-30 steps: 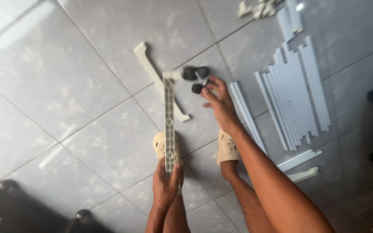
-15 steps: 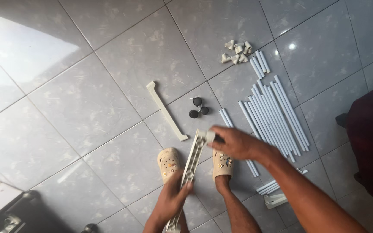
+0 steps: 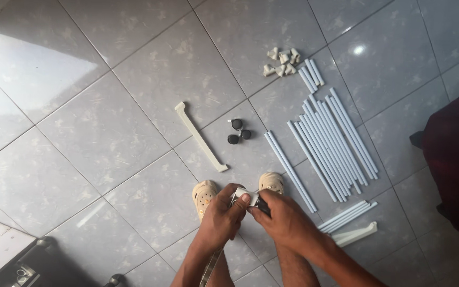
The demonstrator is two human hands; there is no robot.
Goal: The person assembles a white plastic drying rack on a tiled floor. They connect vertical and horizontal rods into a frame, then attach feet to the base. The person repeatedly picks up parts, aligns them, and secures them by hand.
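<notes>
Head view looks straight down at a grey tiled floor [image 3: 107,133], with both hands meeting low in the middle. The left hand [image 3: 220,215] has its grip closed around the top end of a cream perforated bar [image 3: 243,195], whose lower length runs down between the forearms and shows again near the bottom edge. The right hand [image 3: 285,218] has its grip pinched on a small black caster wheel [image 3: 262,204] and presses it against that end of the bar. Half a second ago the bar lay slanted across the front of the sandals with the right hand gripping its upper end from above; now it stands nearly end-on to the camera and the two hands have come together at its tip. A second ago the right hand was out at the cluster of black wheels; three casters [image 3: 238,131] remain there on the floor, just right of a second cream bar [image 3: 200,136] lying diagonally. Two cream sandals [image 3: 204,195] show just above the hands. To the right lies a fan of long white tubes [image 3: 331,143], some short tubes beyond them, and a heap of small cream connectors [image 3: 282,62] at the far end. A dark red cloth-covered thing [image 3: 455,159] fills the right edge.
</notes>
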